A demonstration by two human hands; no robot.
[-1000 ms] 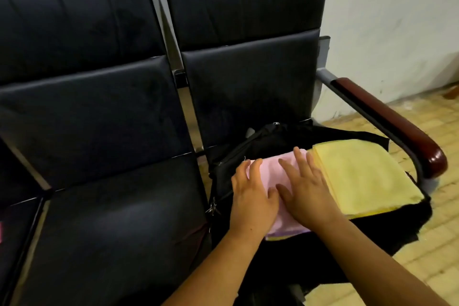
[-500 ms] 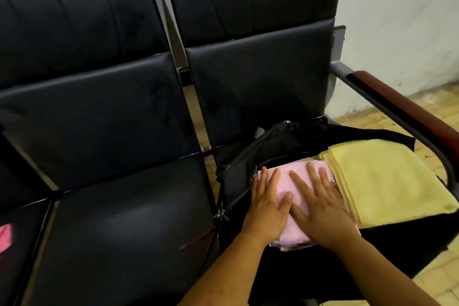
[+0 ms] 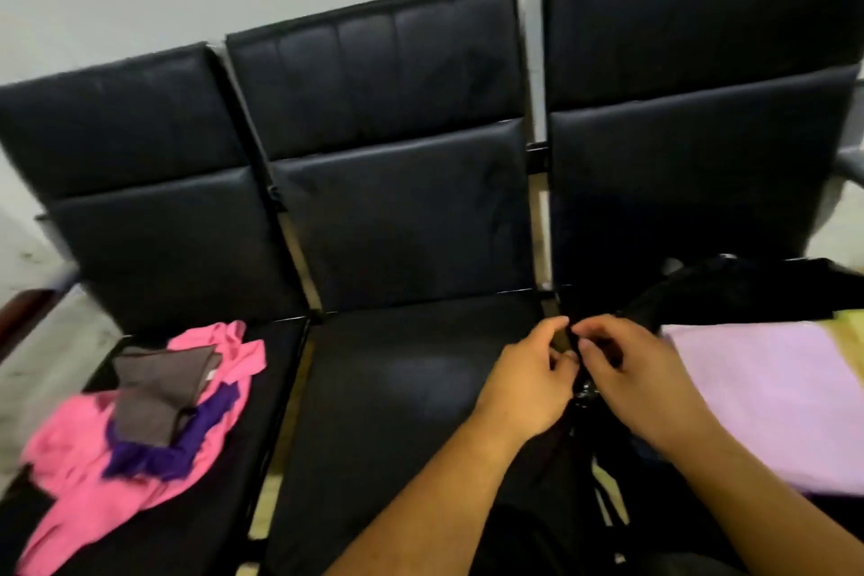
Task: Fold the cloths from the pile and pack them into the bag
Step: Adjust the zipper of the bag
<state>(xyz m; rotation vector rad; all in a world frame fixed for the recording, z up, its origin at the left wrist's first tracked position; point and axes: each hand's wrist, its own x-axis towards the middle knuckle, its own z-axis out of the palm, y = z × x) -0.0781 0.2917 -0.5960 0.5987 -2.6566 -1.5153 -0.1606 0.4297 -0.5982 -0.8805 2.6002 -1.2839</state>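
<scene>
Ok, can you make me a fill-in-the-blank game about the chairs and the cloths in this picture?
1. The unfolded pile lies on the ___ seat of the three.
2. The folded cloth on the black bag is light ___.
3. The seat in the middle has ___ cloths on it.
4. The left hand and right hand meet at the bag's ___ edge.

Missing words: left; pink; no; left

The pile (image 3: pixel 140 426) lies crumpled on the left seat: pink, purple and grey-brown cloths, unfolded. The black bag (image 3: pixel 729 290) rests open on the right seat. Folded lilac cloth (image 3: pixel 766 398) lies flat on it, overlapping a yellow cloth (image 3: pixel 848 332).
</scene>
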